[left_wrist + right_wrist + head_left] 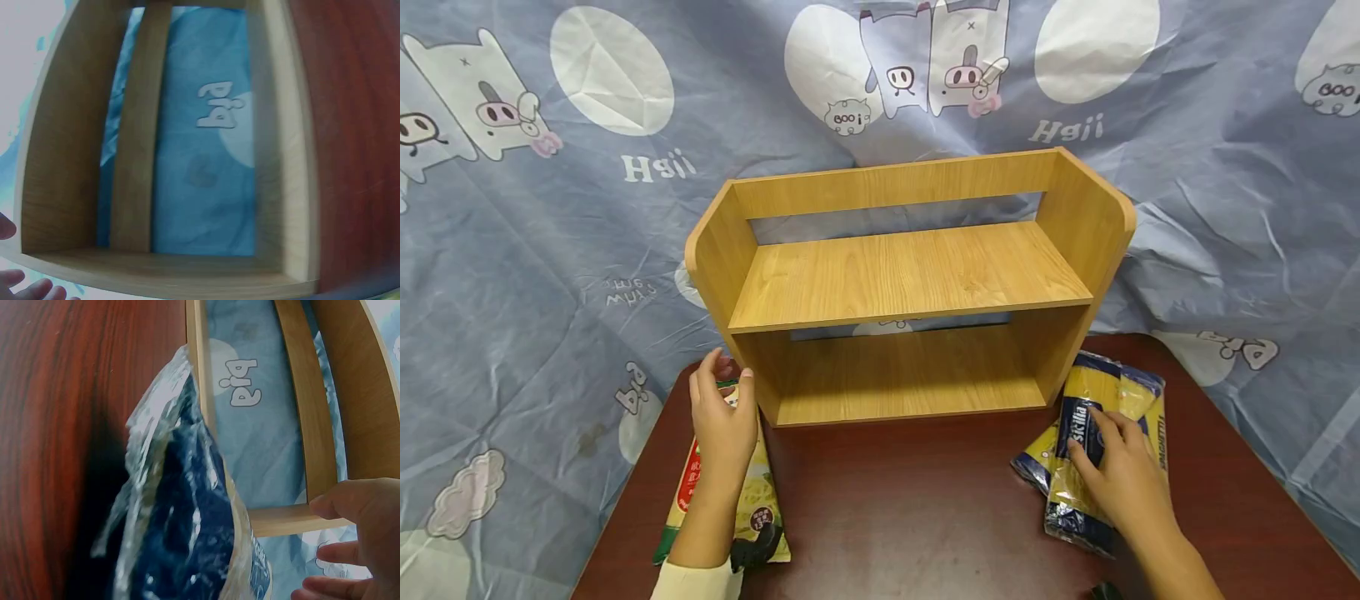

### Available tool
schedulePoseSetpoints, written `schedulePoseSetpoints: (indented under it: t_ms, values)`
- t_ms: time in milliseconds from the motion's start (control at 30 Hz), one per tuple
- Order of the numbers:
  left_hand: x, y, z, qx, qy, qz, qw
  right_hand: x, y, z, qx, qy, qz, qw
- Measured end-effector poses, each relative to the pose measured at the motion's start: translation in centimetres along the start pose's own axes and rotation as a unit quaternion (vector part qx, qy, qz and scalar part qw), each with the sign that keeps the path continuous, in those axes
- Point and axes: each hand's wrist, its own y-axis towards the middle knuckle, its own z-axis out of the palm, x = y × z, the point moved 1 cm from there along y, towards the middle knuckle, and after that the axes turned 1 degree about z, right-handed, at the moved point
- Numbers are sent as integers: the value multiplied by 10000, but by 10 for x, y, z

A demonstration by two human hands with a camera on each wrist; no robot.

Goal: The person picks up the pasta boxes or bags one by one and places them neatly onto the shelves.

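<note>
My left hand is raised at the left side of a wooden shelf, thumb and fingers spread with nothing between them. Below that forearm lies a yellow and green food bag with a red label, partly hidden by the arm. On the right, my right hand hovers over a blue and yellow spaghetti pack, its thumb and fingers apart. That pack's shiny wrapper fills much of the right wrist view. More spaghetti packs lie under it, crossed at angles.
The two-tier shelf stands at the back of a dark red-brown table. Behind it hangs a blue patterned cloth, which also shows through the shelf's open back. A black strap is on my left wrist.
</note>
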Motion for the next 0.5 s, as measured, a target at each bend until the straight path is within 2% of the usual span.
schedulePoseSetpoints:
  t_ms: [233, 500]
  values:
    - [-9, 26, -5, 188, -436, -220, 9986, -9, -6, -1, 114, 67, 390, 9992]
    - [-12, 40, 0, 480, -766, -731, 9932, -18, -10, -2, 555, -21, 1013, 9933]
